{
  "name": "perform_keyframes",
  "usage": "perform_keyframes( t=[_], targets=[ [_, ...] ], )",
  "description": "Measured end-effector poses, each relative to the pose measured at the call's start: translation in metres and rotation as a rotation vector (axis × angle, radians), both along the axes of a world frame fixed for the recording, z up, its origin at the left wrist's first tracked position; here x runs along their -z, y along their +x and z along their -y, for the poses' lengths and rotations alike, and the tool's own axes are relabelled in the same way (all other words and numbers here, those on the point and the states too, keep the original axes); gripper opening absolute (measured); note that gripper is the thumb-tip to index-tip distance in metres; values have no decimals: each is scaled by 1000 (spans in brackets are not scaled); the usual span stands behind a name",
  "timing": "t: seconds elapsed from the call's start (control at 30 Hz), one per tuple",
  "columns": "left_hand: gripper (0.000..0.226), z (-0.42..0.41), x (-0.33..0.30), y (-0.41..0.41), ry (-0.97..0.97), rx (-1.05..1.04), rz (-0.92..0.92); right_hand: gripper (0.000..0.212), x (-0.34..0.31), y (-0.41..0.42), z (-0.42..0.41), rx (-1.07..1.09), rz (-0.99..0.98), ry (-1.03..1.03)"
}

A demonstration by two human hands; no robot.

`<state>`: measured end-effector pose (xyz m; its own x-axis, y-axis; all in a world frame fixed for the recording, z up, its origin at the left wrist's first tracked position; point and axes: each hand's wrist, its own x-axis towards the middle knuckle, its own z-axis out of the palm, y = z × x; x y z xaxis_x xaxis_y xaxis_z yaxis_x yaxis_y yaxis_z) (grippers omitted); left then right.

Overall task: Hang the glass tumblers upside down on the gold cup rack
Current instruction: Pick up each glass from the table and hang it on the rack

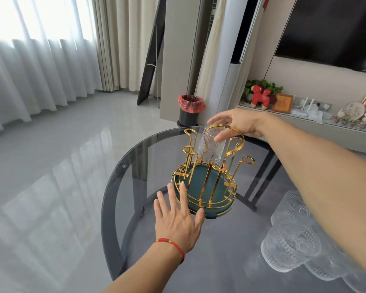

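The gold cup rack stands on a round green tray in the middle of the glass table. One ribbed glass tumbler hangs upside down on a far prong under the rack's gold loop handle. My right hand hovers just above that tumbler with fingers spread; the thumb lies close to the glass, and I cannot tell if it touches. My left hand is flat with fingers apart, its fingertips against the near rim of the tray. Several more patterned tumblers stand grouped at the lower right, under my right forearm.
The round dark glass table has its edge close to the rack on the left and far side. Beyond it on the floor stands a black bin with a red liner. A low shelf with ornaments runs along the right wall.
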<state>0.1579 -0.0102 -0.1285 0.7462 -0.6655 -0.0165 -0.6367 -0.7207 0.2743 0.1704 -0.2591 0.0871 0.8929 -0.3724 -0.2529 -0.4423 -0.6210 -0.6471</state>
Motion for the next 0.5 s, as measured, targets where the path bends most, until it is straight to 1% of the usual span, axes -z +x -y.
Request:
perform_keyframes(
  t=[0.1, 0.2, 0.3, 0.37, 0.4, 0.43, 0.5],
  targets=[
    [87, 1, -2, 0, 25, -3, -1, 72, 4, 1, 2, -19, 3, 15],
    [87, 1, -5, -2, 38, -3, 13, 72, 6, -1, 5, -34, 15, 82],
    [88, 1, -11, -5, 38, 2, 23, 65, 8, -5, 6, 0, 57, 148],
    [89, 2, -20, -11, 41, 3, 41, 52, 9, -14, 3, 72, 134, 107],
    [88, 2, -26, -14, 43, 1, 67, 45, 8, -21, 2, 120, 196, 55],
    [85, 2, -32, -18, 42, -3, 100, 39, 8, -32, 0, 176, 269, -4],
    [71, -1, -46, -26, -13, 5, 174, 30, 6, -60, -4, 287, 413, -79]
  ],
)
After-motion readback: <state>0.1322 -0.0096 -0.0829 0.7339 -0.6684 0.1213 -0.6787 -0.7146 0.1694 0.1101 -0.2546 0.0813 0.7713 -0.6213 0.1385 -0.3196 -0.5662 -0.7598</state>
